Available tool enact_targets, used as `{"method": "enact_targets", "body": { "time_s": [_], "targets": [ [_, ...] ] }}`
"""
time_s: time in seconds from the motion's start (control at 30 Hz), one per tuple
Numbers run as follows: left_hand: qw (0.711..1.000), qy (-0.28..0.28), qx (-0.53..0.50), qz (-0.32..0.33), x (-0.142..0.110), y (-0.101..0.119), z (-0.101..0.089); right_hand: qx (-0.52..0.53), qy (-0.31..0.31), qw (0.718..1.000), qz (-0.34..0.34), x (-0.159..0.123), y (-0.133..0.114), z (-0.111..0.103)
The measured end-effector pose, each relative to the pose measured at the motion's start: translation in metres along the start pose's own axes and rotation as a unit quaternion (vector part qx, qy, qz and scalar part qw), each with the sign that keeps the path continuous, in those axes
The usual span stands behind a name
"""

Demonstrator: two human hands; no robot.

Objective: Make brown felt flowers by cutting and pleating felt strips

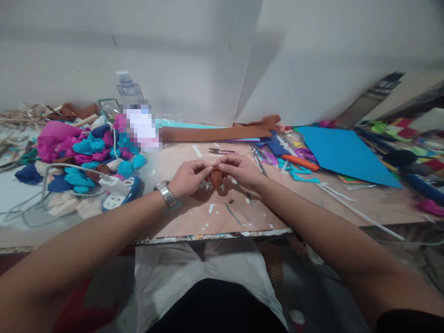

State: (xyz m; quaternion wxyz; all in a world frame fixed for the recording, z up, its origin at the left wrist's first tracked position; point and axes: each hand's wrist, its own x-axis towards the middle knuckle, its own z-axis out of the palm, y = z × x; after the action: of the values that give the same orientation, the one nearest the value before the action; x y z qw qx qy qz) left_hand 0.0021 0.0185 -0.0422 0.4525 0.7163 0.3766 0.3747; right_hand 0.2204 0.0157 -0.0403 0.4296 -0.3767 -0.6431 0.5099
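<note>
The left hand [190, 178] and right hand [243, 174] each pinch the top of a small brown bundle [217, 178] between thumb and finger; it lies at 3 o'clock from the left, 9 o'clock from the right, neither nearer. Its long axis runs roughly 12 to 6. Snips [224, 151] lie on the desk [189, 218] toward 12.

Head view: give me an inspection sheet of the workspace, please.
Surface: pinkish table, strewn with small white scraps.
Work in hand: small brown piece, held at its far end.
Clutter: coloured bundles left, blue sheet right, snips beyond the hands.
Hands: left hand and right hand both pinch the brown piece.
Cables: white cable by the power strip, left; nothing seen between the hands.
Surroundings: pale wall behind, clear bottle before it.
</note>
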Motion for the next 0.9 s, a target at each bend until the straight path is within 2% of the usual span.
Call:
{"method": "enact_targets", "body": {
  "time_s": [0.27, 0.6, 0.77, 0.9],
  "targets": [
    [1.0, 0.003, -0.001, -0.003, -0.002, -0.002, 0.001, -0.022, 0.019, 0.999, 0.013, -0.002, -0.005, 0.004],
    [1.0, -0.001, -0.008, -0.01, -0.002, 0.005, 0.0, -0.037, 0.016, 0.999, -0.009, -0.005, -0.008, 0.009],
    [1.0, -0.01, -0.021, -0.005, -0.004, 0.008, 0.005, -0.018, 0.018, 1.0, -0.009, -0.004, -0.01, 0.009],
    [1.0, 0.004, -0.019, 0.016, -0.004, 0.007, 0.006, 0.005, 0.015, 1.0, -0.01, -0.004, -0.01, 0.011]
  ]
}}
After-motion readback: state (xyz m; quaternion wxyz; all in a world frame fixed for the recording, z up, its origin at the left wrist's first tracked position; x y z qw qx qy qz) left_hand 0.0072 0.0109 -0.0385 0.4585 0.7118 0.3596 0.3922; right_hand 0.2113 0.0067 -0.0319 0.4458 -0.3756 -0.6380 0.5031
